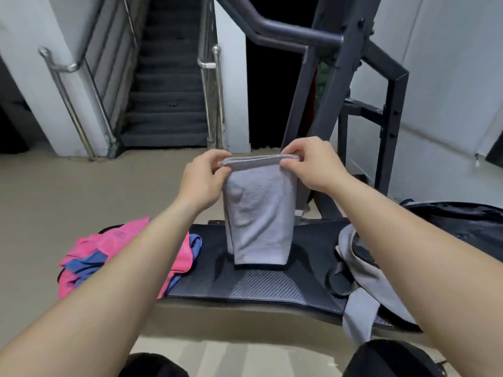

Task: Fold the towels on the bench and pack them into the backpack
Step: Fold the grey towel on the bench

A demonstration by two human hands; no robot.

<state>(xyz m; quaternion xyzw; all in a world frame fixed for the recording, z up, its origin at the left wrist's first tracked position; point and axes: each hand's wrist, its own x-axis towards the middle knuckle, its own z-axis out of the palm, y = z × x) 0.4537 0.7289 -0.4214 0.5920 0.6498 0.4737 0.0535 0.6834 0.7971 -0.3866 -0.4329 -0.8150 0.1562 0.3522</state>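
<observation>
Left hand (202, 176): raised above the counter (245, 281), thumb and fingers (217, 159) pinching the upper left corner of the grey towel (258, 213).
Right hand (310, 164): level with the left, fingers curled over the upper right corner of the same towel, thumb pressed on the near face.
Grey towel: folded into a narrow panel several layers thick and held by its top edge between both hands. It hangs straight down. The bottom edge is at the counter surface, though contact cannot be told for sure.
Counter: black padded top with a woven texture, running left to right in front of the person.
Pink towel (119, 238): unfolded, in a loose heap on the left end of the counter, partly hidden by the left forearm.
Blue towel (87, 263): tangled in with the pink one, showing in folds through the same heap.
Backpack (462, 227): black with grey parts, lying at the right end of the counter. A grey strap trails over the near edge. Whether it is open cannot be told.
Gym frame (340, 77): dark metal uprights and bars behind the counter, on the right.
Staircase (168, 91): dark steps rising at the back, with a steel handrail (70, 85) on its left side.
Floor (81, 186): tan, plain.
Knees (389, 357): in dark cloth at the bottom edge.
</observation>
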